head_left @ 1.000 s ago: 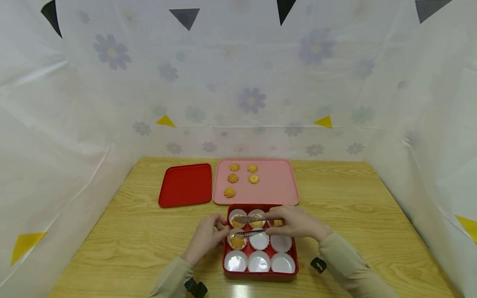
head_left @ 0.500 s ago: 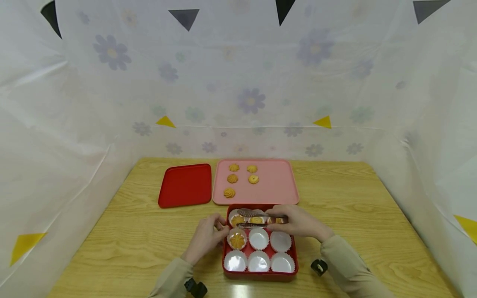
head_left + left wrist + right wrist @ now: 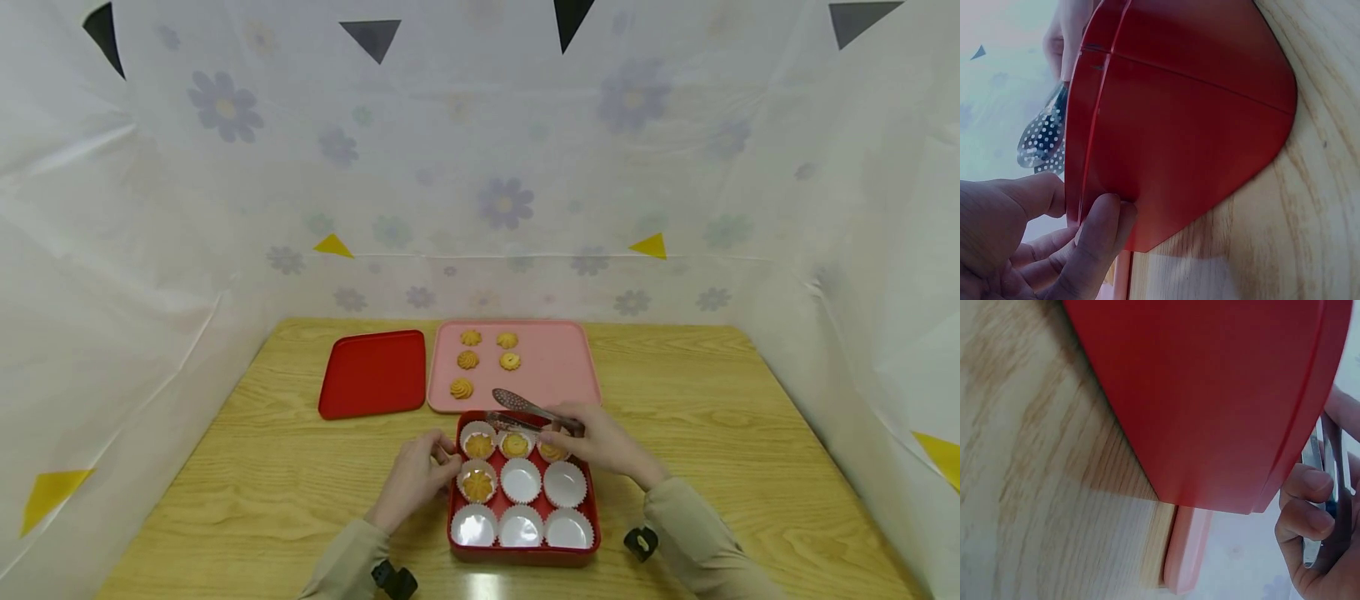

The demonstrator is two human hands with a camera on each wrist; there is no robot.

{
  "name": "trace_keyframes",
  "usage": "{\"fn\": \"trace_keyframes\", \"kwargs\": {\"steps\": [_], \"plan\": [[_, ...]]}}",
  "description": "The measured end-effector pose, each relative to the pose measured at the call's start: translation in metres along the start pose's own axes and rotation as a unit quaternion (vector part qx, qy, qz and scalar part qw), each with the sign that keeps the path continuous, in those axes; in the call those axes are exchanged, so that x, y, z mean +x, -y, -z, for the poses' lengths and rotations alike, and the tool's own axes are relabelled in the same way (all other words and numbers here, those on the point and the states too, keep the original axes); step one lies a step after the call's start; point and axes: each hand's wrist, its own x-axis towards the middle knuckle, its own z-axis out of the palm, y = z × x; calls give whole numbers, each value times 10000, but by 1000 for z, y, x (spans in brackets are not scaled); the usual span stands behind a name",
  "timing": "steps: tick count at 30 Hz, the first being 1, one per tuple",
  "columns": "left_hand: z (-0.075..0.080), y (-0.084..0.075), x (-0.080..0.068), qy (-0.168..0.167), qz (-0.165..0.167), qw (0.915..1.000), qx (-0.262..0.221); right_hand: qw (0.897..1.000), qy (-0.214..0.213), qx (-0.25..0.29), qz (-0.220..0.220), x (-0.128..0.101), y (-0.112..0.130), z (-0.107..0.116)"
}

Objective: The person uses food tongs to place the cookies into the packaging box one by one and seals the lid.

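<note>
A red box [image 3: 525,558] holds rows of white paper cups [image 3: 521,481]. Piped cookies sit in all three far cups, among them a ring-shaped one [image 3: 515,446] in the middle; another cookie [image 3: 477,486] fills the left cup of the middle row. At the box's left side my left hand [image 3: 420,477] pinches the rim, thumb over the edge and fingers against the outer wall [image 3: 1179,137]. My right hand [image 3: 600,439] grips metal tongs [image 3: 527,405] with perforated tips. The tips are spread with nothing between them, over the box's far edge, one overlapping the pink tray in the head view.
Behind the box lies a pink tray [image 3: 558,367] with several piped cookies [image 3: 468,360], mostly toward its left half. To its left is a red tray [image 3: 372,373]. White floral sheeting [image 3: 480,167] encloses the wooden table [image 3: 675,392] at the back and sides.
The right hand has raised the tongs from over the far row of cups toward the box's far edge, and their tips have spread apart. The left hand stays at the rim.
</note>
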Motion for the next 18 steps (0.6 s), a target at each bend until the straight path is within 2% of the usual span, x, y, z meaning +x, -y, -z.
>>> {"fn": "trace_keyframes", "kwargs": {"steps": [3,10,18], "plan": [[0,0,0,27,-5,10000,-10,9996,-215,84,-147,1,0,0],[1,0,0,115,129,9998,-130,9924,-870,30,-865,5,-1,1],[1,0,0,147,120,9996,-196,9865,-1207,-211,-1087,14,-8,7]]}}
